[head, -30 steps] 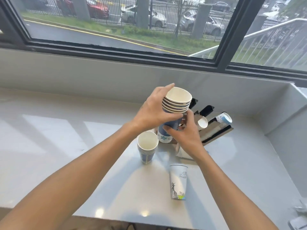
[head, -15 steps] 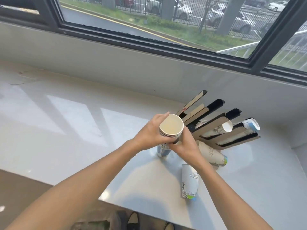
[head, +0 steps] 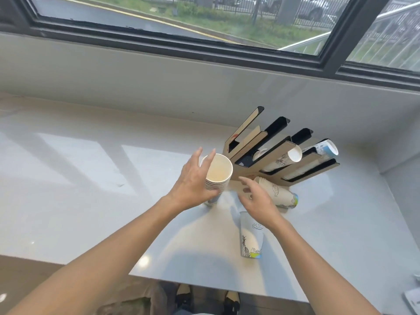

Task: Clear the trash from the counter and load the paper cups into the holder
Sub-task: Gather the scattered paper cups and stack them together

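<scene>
The left hand's grip (head: 193,183) lies spread against the upright cup stack (head: 217,178), empty right hand (head: 258,197) just right, holder (head: 272,160) slanting far-right.

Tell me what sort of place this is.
Probably an office or café drinks corner: a slotted cup holder with stacked paper cups on a white counter beneath a window facing a car park.

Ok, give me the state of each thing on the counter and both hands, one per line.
Cup stack: upright, left hand around it.
Left hand: fingers loose on stack.
Right hand: open, empty.
Tall cup: upside down.
Lying cups: on their side.
Holder: partly loaded.
</scene>
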